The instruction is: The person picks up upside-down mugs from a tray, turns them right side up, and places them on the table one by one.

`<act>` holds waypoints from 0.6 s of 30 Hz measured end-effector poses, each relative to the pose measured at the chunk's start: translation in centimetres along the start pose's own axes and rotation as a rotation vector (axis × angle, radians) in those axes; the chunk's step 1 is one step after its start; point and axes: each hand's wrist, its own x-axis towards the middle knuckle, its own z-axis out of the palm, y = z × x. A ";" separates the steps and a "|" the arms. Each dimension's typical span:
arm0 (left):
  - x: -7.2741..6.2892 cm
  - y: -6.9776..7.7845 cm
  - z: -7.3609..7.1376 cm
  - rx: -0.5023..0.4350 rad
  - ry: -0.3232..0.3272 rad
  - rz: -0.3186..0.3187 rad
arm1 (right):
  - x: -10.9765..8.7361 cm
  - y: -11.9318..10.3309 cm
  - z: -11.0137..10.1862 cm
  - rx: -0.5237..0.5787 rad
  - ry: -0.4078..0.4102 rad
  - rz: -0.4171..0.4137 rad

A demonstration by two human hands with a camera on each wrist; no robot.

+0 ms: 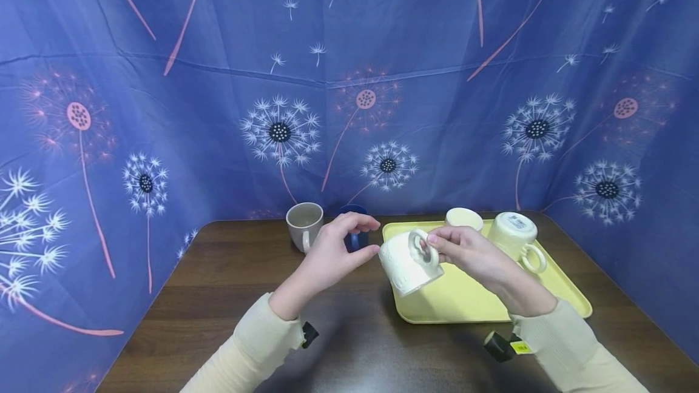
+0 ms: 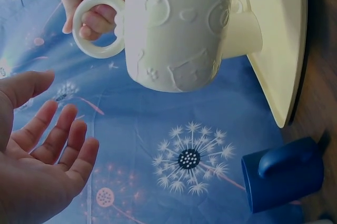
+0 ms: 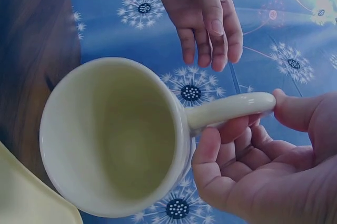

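Note:
My right hand point(image 1: 475, 256) grips the handle of a white mug point(image 1: 406, 262) with raised relief on its side. The mug hangs tilted above the left edge of the yellow tray point(image 1: 459, 305), its mouth turned down toward me; in the right wrist view its inside point(image 3: 131, 139) is bare. My left hand point(image 1: 333, 247) is held just left of the mug, fingers loosely bent, thumb apart, holding nothing. In the left wrist view a gap shows between the left hand point(image 2: 52, 150) and the mug point(image 2: 176, 34).
On the tray stand a white cup point(image 1: 464, 218) at the back and an upturned cream mug point(image 1: 512, 232) at the right. Left of the tray, a grey mug point(image 1: 304, 223) and a blue mug point(image 2: 284, 174) stand on the brown wooden table point(image 1: 218, 296). A blue dandelion-patterned cloth point(image 1: 322, 77) hangs behind.

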 end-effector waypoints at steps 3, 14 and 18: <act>0.2 -0.1 0.4 -0.025 -0.022 0.003 | 0.0 0.0 0.0 0.001 -0.043 -0.018; 0.8 -0.4 1.8 -0.140 -0.098 0.011 | 0.4 0.5 0.2 -0.009 -0.147 -0.066; 1.0 -0.5 2.3 -0.165 -0.126 -0.022 | 0.5 0.5 0.3 -0.010 -0.172 -0.063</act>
